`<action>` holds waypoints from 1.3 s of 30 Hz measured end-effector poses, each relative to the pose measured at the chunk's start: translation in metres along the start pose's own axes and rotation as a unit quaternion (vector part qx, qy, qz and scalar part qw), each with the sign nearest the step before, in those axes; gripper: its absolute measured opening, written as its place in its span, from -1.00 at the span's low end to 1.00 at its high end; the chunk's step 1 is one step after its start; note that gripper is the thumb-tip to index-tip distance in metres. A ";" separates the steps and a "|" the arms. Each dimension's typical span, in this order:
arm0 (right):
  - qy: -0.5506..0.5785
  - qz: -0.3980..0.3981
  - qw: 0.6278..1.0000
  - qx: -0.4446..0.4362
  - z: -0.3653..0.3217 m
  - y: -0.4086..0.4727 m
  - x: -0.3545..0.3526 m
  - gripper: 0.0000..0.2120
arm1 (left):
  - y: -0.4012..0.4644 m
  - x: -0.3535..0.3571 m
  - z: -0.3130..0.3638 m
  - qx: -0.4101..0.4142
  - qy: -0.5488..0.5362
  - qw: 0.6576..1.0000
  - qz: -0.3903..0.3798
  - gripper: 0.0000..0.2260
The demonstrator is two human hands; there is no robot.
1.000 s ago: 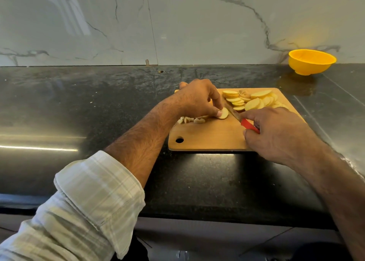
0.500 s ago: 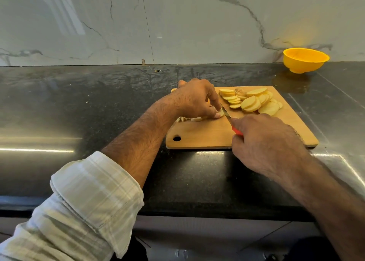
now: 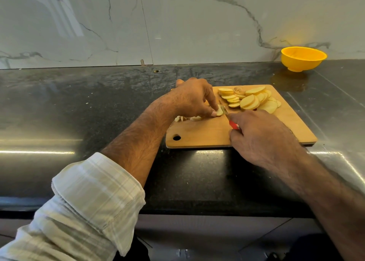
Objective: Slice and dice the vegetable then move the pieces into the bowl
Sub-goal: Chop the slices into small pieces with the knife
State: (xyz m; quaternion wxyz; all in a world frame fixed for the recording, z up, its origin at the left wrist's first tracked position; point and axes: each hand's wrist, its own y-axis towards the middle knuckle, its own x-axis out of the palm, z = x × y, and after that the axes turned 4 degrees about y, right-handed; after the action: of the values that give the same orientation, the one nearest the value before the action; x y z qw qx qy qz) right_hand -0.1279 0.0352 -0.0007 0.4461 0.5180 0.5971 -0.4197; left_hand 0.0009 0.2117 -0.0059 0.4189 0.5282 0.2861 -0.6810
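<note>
Red-handled knife [image 3: 230, 117] now drawn nearer — right hand [image 3: 260, 140] gripping it.

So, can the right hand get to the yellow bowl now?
Probably yes: the counter between the right hand and the bowl looks free, but the hand holds the knife.

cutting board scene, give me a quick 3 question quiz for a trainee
1. True or false: the yellow bowl already holds vegetable pieces.
2. Which hand grips the red-handled knife? A) left B) right C) neither
3. Fill in: the left hand pins a slice on the wooden ____.

Key:
1. False; the visible inside shows no pieces, and the slice pile and diced bits lie on the cutting board.
2. B, the right hand.
3. board
</note>
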 end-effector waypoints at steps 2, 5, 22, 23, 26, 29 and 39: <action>-0.003 0.011 1.000 0.002 -0.001 -0.005 0.000 -0.55 | 0.000 0.000 0.000 -0.001 -0.002 1.000 0.004 -0.89; -0.011 -0.005 1.000 0.001 -0.005 -0.009 0.002 -0.54 | 0.001 0.000 -0.001 0.005 -0.009 1.000 0.005 -0.91; 0.031 0.034 0.999 -0.006 -0.004 0.004 0.007 -0.64 | 0.000 0.001 -0.007 0.003 -0.053 0.999 -0.002 -0.91; 0.027 0.034 0.999 -0.007 -0.005 0.001 0.007 -0.64 | 0.000 0.001 -0.006 0.005 -0.044 0.999 -0.002 -0.91; 0.016 -0.008 1.000 0.010 -0.012 0.000 0.005 -0.62 | 0.001 0.001 -0.004 0.009 -0.035 0.999 -0.005 -0.88; 0.025 -0.033 0.999 0.021 -0.018 0.005 -0.001 -0.56 | 0.001 0.000 -0.004 0.013 -0.051 0.999 -0.007 -0.89; 0.046 -0.018 0.999 0.013 -0.014 0.013 -0.002 -0.59 | -0.004 -0.003 -0.009 0.013 -0.080 0.997 -0.003 -0.92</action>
State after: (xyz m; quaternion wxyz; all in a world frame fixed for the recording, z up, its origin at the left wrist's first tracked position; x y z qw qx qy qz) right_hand -0.1162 0.0497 0.0042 0.4035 0.5315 0.6207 -0.4116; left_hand 0.0019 0.2216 -0.0054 0.4313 0.4768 0.2443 -0.7259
